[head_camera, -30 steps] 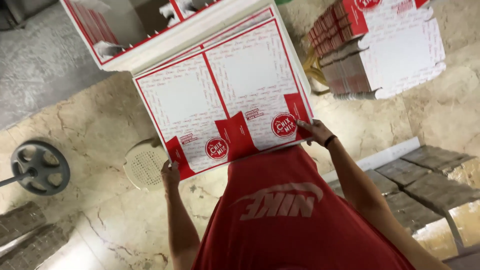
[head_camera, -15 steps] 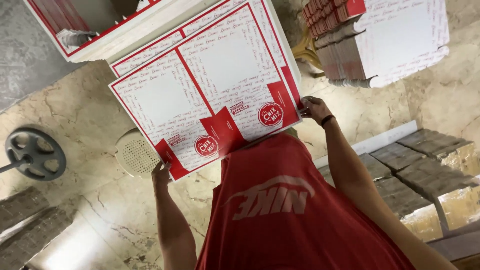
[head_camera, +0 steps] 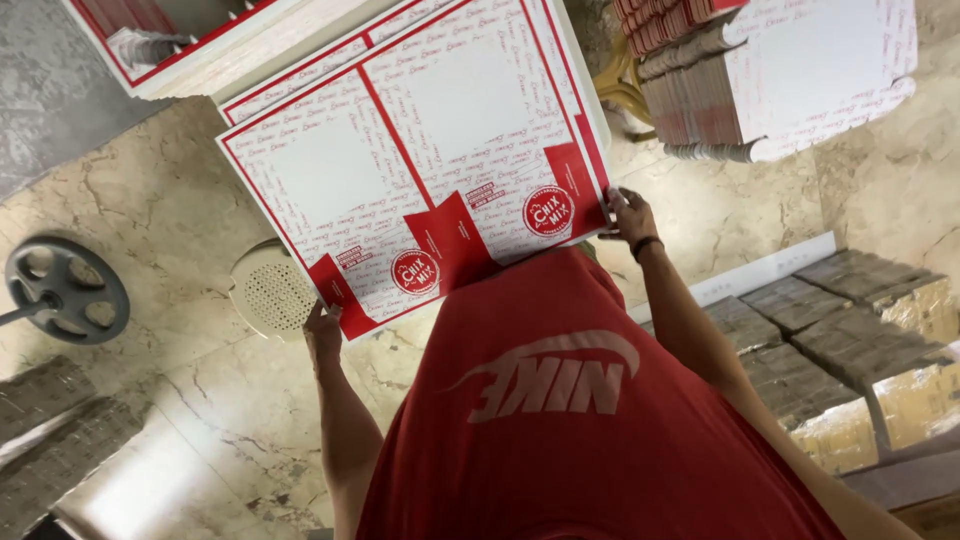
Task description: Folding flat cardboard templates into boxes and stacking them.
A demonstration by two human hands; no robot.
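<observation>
Nearest to us, below the camera, our red shirt (head_camera: 570, 420) fills the lower middle of the view, and both forearms reach out from it toward the far side. Our left hand (head_camera: 322, 335) is closed on the near left corner of a flat, unfolded cardboard box blank (head_camera: 420, 170), white with red borders and red flaps; the fingers go under the sheet, so we cannot tell how tightly they curl. Our right hand (head_camera: 628, 213), with a dark band at the wrist, pinches the near right edge beside a red flap, thumb on top. Holding it at two opposite corners seems to be what keeps the wide, limp sheet level and flat.

Under the left part of the blank, a round, pale perforated stool seat (head_camera: 268, 292) shows against the marble floor (head_camera: 200, 420). Further left lies a dark metal weight plate (head_camera: 65, 290) on a bar. To the right, low bundles of grey-brown flattened cardboard (head_camera: 830, 330) lie in rows.

Beyond the held sheet, its far edge overlaps what looks like more blanks on a white surface (head_camera: 270, 60). At the far right a tall stack of folded blanks (head_camera: 790, 80) sits with its red-and-white edges toward us, close enough to draw from.
</observation>
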